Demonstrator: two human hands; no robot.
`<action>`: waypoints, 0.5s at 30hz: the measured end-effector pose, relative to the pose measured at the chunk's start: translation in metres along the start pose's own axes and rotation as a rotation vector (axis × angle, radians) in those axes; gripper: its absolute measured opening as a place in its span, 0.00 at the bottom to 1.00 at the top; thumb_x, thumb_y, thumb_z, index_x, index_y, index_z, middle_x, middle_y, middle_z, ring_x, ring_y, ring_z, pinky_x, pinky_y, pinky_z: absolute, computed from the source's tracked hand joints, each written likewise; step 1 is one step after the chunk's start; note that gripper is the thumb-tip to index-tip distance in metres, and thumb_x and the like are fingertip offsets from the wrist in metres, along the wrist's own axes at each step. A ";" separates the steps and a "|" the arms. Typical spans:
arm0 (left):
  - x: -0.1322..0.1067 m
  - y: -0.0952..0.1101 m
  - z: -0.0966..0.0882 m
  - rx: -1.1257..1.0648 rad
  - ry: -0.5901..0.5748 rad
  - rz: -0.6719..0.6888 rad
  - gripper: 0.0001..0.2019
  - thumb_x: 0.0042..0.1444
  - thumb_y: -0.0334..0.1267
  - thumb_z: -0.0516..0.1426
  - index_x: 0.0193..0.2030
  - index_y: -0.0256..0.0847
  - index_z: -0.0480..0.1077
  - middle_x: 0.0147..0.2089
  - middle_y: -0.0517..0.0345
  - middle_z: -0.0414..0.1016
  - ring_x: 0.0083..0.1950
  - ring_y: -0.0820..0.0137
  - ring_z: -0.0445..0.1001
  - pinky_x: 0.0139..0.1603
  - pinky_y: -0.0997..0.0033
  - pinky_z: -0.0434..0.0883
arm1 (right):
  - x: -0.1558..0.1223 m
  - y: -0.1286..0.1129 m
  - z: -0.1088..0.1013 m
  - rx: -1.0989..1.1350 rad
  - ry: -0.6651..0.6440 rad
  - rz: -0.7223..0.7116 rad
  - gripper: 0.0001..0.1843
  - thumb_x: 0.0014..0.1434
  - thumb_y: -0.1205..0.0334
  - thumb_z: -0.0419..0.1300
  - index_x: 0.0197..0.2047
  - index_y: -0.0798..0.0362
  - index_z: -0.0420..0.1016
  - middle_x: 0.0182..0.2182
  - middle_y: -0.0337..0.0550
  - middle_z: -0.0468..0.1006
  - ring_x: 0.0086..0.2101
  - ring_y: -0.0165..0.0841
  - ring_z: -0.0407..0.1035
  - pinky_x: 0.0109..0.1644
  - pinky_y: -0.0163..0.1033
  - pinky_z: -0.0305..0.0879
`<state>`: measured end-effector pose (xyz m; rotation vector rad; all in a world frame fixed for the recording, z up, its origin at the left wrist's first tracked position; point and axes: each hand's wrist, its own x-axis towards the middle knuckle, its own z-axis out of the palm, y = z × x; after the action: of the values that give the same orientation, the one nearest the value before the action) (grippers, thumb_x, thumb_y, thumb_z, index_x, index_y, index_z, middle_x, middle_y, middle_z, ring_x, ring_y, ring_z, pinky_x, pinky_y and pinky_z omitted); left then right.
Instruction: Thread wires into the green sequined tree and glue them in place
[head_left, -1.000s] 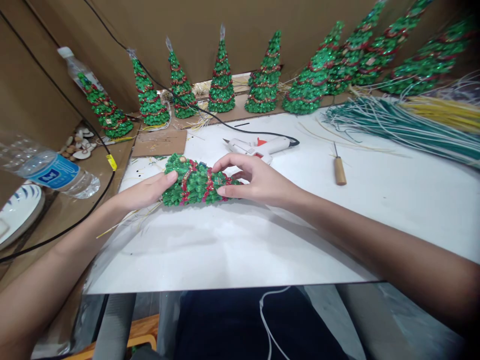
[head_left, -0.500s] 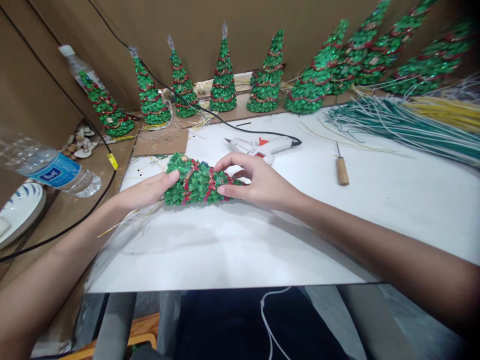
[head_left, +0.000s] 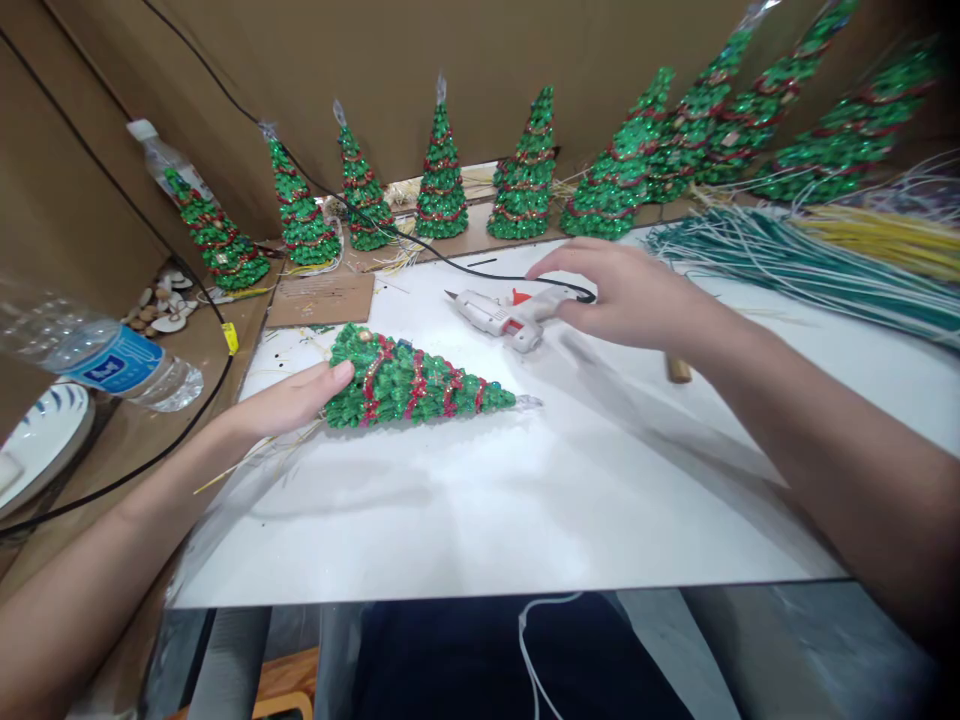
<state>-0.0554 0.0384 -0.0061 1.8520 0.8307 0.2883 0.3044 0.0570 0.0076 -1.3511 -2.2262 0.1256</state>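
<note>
A small green Christmas tree (head_left: 420,384) with red garlands lies on its side on the white board (head_left: 480,530), its clear tip toward the right. My left hand (head_left: 300,393) is closed round the tree's wide base, thumb on top, the other fingers mostly hidden behind it. Over the handle end of a white glue gun (head_left: 495,312) is my right hand (head_left: 615,290), its thumb and fingers apart and nothing held. Whether it touches the handle I cannot tell. Partly covered by my right forearm is a wooden-handled tool (head_left: 678,370).
Several upright trees (head_left: 442,185) line the back. Bundles of green and yellow strands (head_left: 795,262) lie at right. A black cable (head_left: 180,425) crosses the left side and back. At left are a water bottle (head_left: 127,362), a plate (head_left: 75,420) and a cardboard piece (head_left: 322,300).
My right hand has let go of the tree and moved right and up to the glue gun's handle. My left hand keeps its hold on the base. The tree's tip is now uncovered.
</note>
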 end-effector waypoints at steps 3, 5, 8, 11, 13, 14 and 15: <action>-0.001 -0.001 -0.002 0.042 0.012 -0.027 0.35 0.61 0.65 0.42 0.58 0.42 0.71 0.49 0.53 0.80 0.58 0.58 0.73 0.59 0.64 0.69 | 0.000 0.036 0.005 -0.150 -0.127 -0.030 0.28 0.46 0.73 0.56 0.52 0.52 0.75 0.51 0.55 0.75 0.49 0.45 0.68 0.49 0.49 0.64; -0.002 -0.001 -0.003 0.054 0.006 -0.049 0.35 0.61 0.65 0.42 0.58 0.42 0.71 0.48 0.53 0.81 0.59 0.56 0.72 0.59 0.64 0.69 | 0.000 0.048 0.012 -0.180 -0.201 -0.041 0.31 0.46 0.72 0.55 0.55 0.50 0.74 0.51 0.53 0.75 0.49 0.45 0.68 0.48 0.48 0.64; -0.004 -0.001 -0.005 0.051 -0.002 -0.070 0.36 0.60 0.67 0.41 0.56 0.40 0.72 0.47 0.53 0.81 0.61 0.55 0.70 0.60 0.63 0.69 | -0.001 0.050 0.021 -0.207 -0.200 -0.067 0.31 0.48 0.70 0.54 0.57 0.48 0.73 0.48 0.50 0.76 0.46 0.45 0.69 0.45 0.48 0.63; -0.005 -0.001 -0.007 0.091 -0.002 -0.093 0.36 0.61 0.66 0.41 0.54 0.40 0.73 0.48 0.56 0.81 0.61 0.56 0.69 0.62 0.63 0.68 | -0.003 0.042 0.024 -0.268 -0.145 -0.116 0.27 0.52 0.68 0.52 0.54 0.46 0.74 0.41 0.48 0.76 0.39 0.42 0.69 0.41 0.44 0.61; -0.006 -0.002 -0.009 0.110 -0.007 -0.093 0.36 0.60 0.67 0.40 0.53 0.42 0.73 0.48 0.57 0.81 0.61 0.56 0.69 0.63 0.63 0.68 | -0.004 0.036 0.023 -0.276 -0.114 -0.119 0.23 0.54 0.66 0.52 0.52 0.46 0.75 0.39 0.47 0.75 0.37 0.39 0.68 0.38 0.42 0.60; -0.006 -0.002 -0.010 0.113 -0.010 -0.089 0.37 0.60 0.68 0.39 0.53 0.42 0.73 0.48 0.57 0.81 0.61 0.56 0.69 0.62 0.62 0.69 | -0.005 0.033 0.022 -0.263 -0.092 -0.104 0.20 0.55 0.66 0.52 0.50 0.45 0.75 0.39 0.46 0.75 0.37 0.38 0.67 0.37 0.41 0.59; -0.006 -0.003 -0.010 0.112 -0.018 -0.088 0.37 0.60 0.69 0.38 0.53 0.43 0.73 0.48 0.57 0.81 0.62 0.56 0.69 0.61 0.62 0.70 | -0.006 0.030 0.021 -0.243 -0.063 -0.083 0.18 0.56 0.65 0.53 0.48 0.45 0.75 0.39 0.46 0.75 0.37 0.38 0.67 0.37 0.41 0.59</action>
<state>-0.0664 0.0423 -0.0030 1.9133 0.9294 0.1722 0.3203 0.0712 -0.0228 -1.3917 -2.4080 -0.1385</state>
